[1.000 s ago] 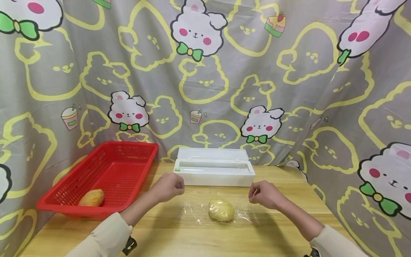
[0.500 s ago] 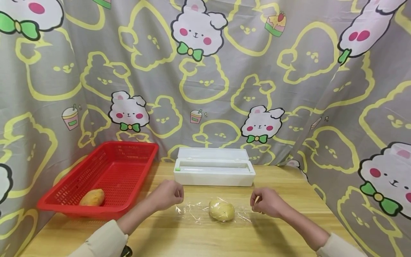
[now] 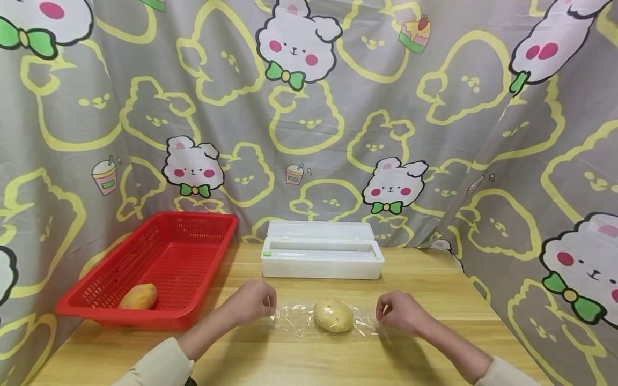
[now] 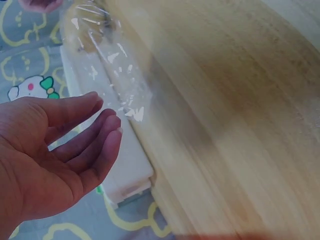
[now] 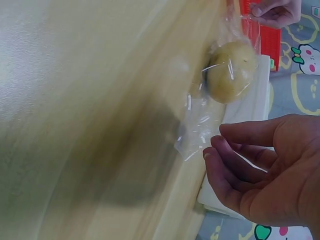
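A yellow potato lies on the table in the middle of the head view, with clear cling film about it, spreading out to both sides. My left hand pinches the film's left end between thumb and fingers. On the opposite side, my right hand pinches the right end. In the right wrist view the film runs from the potato to the fingertips of that hand. Crinkled film shows right beside the left hand's fingertips in the left wrist view.
Behind the potato stands a white cling film dispenser box with its lid up. A red plastic basket sits at the left, holding another potato. A patterned curtain closes off the back and sides of the wooden table.
Both hands have come down and nearer to me, drawing the far edge of the cling film toward the potato. The basket, its potato and the box stay put.
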### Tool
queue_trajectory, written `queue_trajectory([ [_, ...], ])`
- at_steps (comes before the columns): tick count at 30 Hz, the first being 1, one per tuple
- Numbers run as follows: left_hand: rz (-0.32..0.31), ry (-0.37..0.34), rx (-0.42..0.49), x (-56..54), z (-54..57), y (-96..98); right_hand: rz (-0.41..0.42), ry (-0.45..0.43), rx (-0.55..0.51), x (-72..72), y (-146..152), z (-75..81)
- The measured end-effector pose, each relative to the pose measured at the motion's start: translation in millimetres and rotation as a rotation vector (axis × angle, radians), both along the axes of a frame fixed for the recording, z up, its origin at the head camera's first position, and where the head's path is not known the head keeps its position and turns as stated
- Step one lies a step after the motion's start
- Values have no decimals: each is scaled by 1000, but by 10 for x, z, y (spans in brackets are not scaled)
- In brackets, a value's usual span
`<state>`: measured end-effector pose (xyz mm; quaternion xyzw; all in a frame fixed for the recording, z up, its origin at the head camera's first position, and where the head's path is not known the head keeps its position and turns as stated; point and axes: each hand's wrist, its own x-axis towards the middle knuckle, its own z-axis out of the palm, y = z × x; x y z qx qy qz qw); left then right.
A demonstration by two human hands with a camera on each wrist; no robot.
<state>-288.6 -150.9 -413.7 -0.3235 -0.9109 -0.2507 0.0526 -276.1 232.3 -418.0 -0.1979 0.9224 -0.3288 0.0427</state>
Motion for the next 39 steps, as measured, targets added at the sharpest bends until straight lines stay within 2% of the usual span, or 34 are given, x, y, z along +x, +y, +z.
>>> queue_trajectory([
  [8,-14,51,9,-39,-107,-16,-7,66,27,-32,-45,-178],
  [15,-15,15,20,-45,-243,2,-14,146,62,-40,-125,-326],
  [21,21,9,9,-33,-332,22,-11,177,77,-39,-183,-373],
  [26,33,12,-4,-38,-384,58,-7,156,80,-27,-198,-361],
  [30,48,-3,-26,-30,-372,63,-6,92,68,7,-193,-295],
  [33,59,-45,-30,-27,-334,37,-32,57,54,15,-178,-236],
  [35,62,-68,-29,-34,-301,16,-64,60,63,0,-161,-202],
  [39,87,-41,-12,-61,-209,21,-133,103,96,-47,-145,-128],
])
